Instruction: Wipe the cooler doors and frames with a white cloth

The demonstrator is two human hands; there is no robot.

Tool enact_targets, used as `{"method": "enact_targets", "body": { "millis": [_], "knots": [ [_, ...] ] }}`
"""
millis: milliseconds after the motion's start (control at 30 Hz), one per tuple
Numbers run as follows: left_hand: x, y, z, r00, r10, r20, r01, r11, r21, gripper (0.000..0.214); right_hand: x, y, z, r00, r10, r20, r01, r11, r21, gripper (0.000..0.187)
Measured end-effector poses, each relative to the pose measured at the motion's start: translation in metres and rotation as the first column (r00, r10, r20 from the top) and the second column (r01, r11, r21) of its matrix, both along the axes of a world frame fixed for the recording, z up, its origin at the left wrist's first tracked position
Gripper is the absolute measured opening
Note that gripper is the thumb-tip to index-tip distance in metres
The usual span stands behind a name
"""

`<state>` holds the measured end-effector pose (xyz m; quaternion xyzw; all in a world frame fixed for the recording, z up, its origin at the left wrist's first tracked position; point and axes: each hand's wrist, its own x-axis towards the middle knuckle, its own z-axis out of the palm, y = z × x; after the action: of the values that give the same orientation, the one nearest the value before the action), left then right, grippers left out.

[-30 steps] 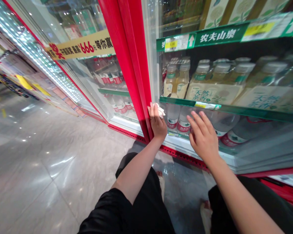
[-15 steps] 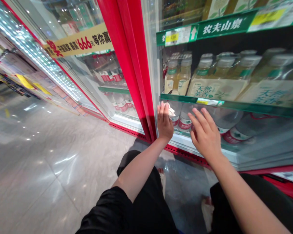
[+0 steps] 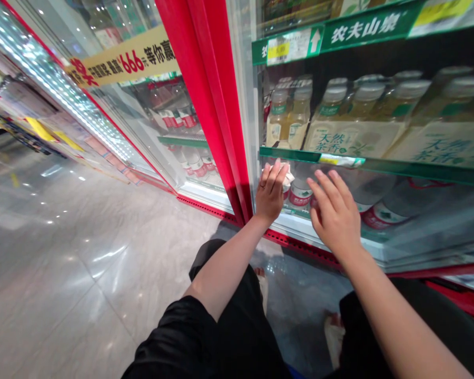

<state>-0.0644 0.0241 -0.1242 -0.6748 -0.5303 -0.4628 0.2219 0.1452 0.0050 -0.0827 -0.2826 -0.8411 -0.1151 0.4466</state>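
A crumpled white tissue [image 3: 288, 178] is under my left hand [image 3: 271, 193], pressed against the lower left part of the glass door [image 3: 426, 231]. The fingers cover most of it, and a ring shows on one of them. To the right, my right hand [image 3: 337, 217] has its fingers apart with nothing in them. It is at the same glass, though I cannot tell whether the whole palm touches. Behind the door, large water bottles with red and white labels [image 3: 300, 196] stand on the bottom shelf.
Tea bottles [image 3: 335, 123] fill the shelf above, behind a green shelf strip [image 3: 379, 167]. A red frame post [image 3: 217, 89] divides this door from another glass door on the left with a yellow banner [image 3: 122, 63]. Grey tiled floor [image 3: 63, 273] lies below, with my knees and feet close to the cooler.
My left hand has shifted slightly to the right across the glass with the tissue. The right hand stays almost in place, and the view has tilted a little.
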Motion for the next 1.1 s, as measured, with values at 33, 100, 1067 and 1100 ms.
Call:
{"method": "enact_targets", "body": {
  "millis": [33, 100, 1067, 1100],
  "knots": [
    [-0.002, 0.001, 0.003, 1.0, -0.013, -0.01, 0.013, 1.0, -0.018, 0.055, 0.0, 0.0, 0.0, 1.0, 0.002, -0.001, -0.002, 1.0, -0.006, 0.085],
    [-0.007, 0.004, 0.011, 1.0, -0.005, 0.015, 0.006, 1.0, -0.028, 0.056, -0.001, 0.0, 0.0, 1.0, 0.016, -0.009, -0.016, 1.0, -0.012, 0.085],
    [-0.004, 0.003, 0.026, 0.964, 0.204, -0.171, -0.206, 0.978, 0.001, 0.069, 0.0, -0.001, 0.0, 0.999, 0.024, -0.034, -0.025, 0.999, -0.03, 0.08],
    [-0.005, 0.004, 0.027, 0.972, 0.204, -0.113, -0.203, 0.979, 0.021, 0.072, 0.0, -0.001, 0.001, 0.999, 0.028, -0.04, -0.029, 0.999, -0.018, 0.08]
  ]
}}
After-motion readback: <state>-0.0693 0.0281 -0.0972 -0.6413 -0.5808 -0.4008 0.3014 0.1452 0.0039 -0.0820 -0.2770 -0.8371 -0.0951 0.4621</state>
